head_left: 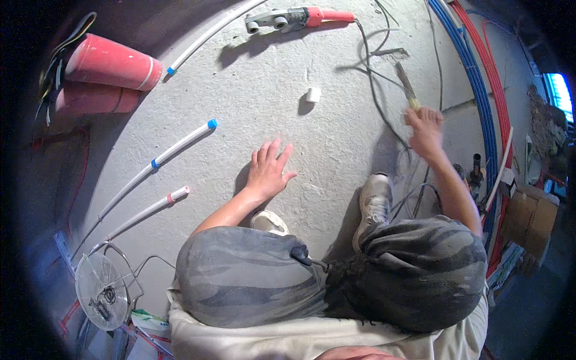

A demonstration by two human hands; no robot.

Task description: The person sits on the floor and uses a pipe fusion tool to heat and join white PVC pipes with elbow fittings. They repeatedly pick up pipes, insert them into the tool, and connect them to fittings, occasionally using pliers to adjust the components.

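While right hand grips one bladed tool, one fitting

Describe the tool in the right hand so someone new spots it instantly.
On the right, a bundle of blue lines curves down the concrete floor. Left of it, the right hand holds a slim hand tool, its greyish blade pointing up and slightly left. The pale yellowish handle sets it apart from the larger red-handled tool lying near the picture's top.
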